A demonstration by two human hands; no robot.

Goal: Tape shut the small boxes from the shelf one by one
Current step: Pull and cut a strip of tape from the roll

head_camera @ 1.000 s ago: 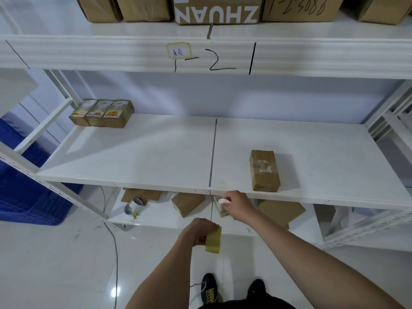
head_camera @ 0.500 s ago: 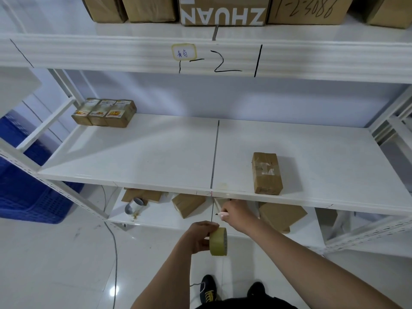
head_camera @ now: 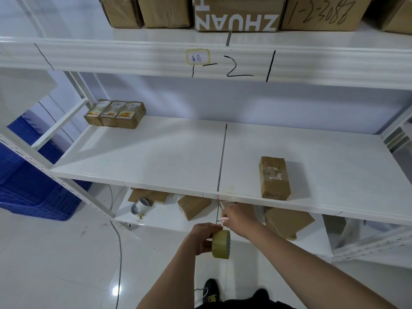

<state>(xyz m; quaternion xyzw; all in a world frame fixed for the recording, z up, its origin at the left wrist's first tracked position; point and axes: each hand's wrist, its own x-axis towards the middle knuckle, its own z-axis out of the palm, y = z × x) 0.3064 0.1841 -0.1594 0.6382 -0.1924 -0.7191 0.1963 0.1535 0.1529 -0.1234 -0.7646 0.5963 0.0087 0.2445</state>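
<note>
Both hands have dropped: left hand [head_camera: 204, 238] grips the tape roll [head_camera: 221, 244]; right hand [head_camera: 238, 216], at one o'clock, pinches its end, readying a strip.

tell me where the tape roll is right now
In the head view, low centre: the tape roll is held in the left hand, below the shelf's front edge.

Brown small box [head_camera: 274, 177] flat on shelf [head_camera: 156, 157]

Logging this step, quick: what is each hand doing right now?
Left hand: grips the tape roll.
Right hand: fingers curled, seemingly pinching the tape's end; the strip is too faint to confirm.
</note>
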